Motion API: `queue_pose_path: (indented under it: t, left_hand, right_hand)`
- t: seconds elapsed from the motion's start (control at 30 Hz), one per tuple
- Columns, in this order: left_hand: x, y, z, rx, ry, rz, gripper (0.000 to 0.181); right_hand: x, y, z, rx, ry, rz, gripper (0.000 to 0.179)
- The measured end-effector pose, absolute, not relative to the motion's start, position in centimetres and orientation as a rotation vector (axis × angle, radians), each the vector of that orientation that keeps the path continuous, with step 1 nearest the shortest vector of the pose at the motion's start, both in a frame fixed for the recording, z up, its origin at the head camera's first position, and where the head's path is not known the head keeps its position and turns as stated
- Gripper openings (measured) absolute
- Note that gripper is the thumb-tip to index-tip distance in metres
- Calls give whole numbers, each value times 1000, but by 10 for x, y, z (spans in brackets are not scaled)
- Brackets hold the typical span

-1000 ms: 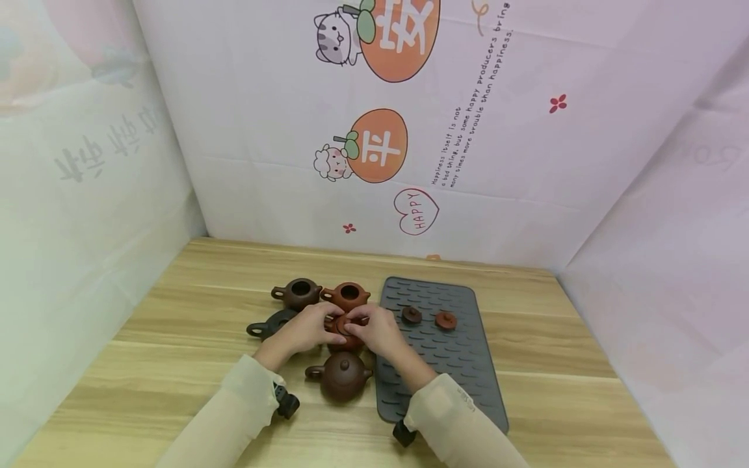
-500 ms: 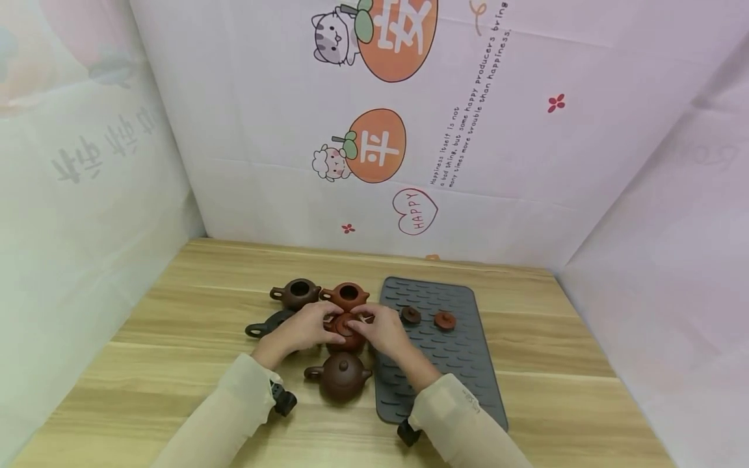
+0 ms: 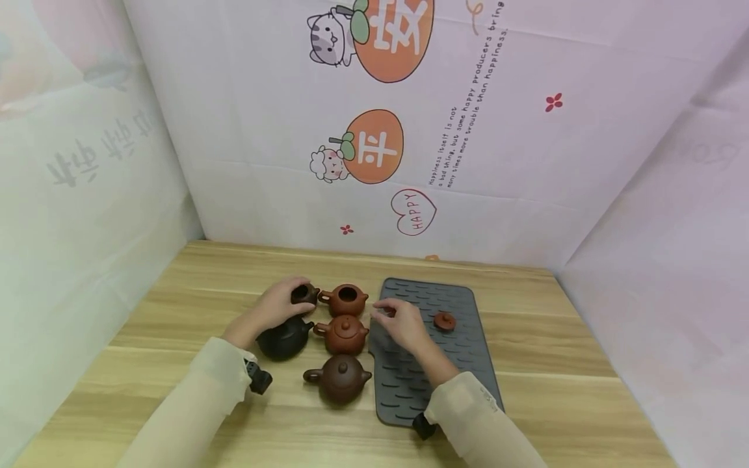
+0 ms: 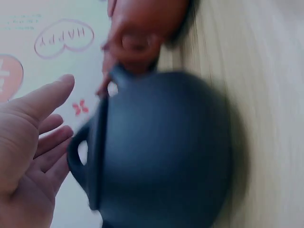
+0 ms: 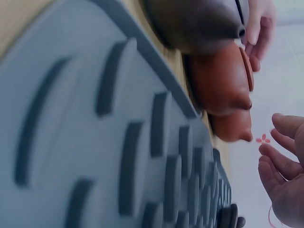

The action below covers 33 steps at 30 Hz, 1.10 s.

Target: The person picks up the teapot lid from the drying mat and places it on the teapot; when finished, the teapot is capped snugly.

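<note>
My left hand [image 3: 275,305] reaches to the lidless dark brown teapot [image 3: 305,297], thumb and fingers spread on either side of it; contact is unclear. In the left wrist view these fingers look loose and apart, beside the blurred black teapot [image 4: 161,147]. My right hand [image 3: 405,325] hovers above the grey ridged mat [image 3: 404,398], its fingers parted and holding nothing. Below it lies the dark brown lid [image 5: 227,217], mostly hidden by the hand in the head view. Between the hands sits a reddish teapot [image 3: 345,339] with its lid on.
Behind the lidded reddish teapot stands a lidless reddish teapot [image 3: 338,305]. A lidded brown teapot [image 3: 342,385] stands in front. One reddish lid [image 3: 445,321] lies on the mat. Printed cloth walls [image 3: 497,162] enclose the wooden table [image 3: 556,364].
Both hands have left the lidded reddish teapot, whose lid is now in place. My left hand has moved left and back to the dark brown teapot; the right has moved right over the mat.
</note>
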<state>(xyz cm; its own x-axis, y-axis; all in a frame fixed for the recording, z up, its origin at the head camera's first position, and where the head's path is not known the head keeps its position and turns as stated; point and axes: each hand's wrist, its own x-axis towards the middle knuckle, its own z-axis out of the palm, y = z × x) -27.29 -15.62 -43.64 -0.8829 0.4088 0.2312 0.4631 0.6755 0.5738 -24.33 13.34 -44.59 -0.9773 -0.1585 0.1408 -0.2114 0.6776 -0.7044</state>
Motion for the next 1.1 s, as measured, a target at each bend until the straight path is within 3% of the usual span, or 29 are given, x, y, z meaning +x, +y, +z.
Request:
queue_pose_path:
  t: [0.5,0.83,1.1]
  left_hand:
    - [-290,-194,-456,-452,-2918,-1173,71]
    - [-296,-199,-466,-486,-2885,-1239,64]
    - [-297,-199,-469,-460,-2884,-1284,63]
  right_hand:
    - [-263,169,-459,77,-2842,1074,25]
    - [-266,181,-465,-59,-2932,1024,32]
    - [-267,186,-462,-122,-2955,1042,24]
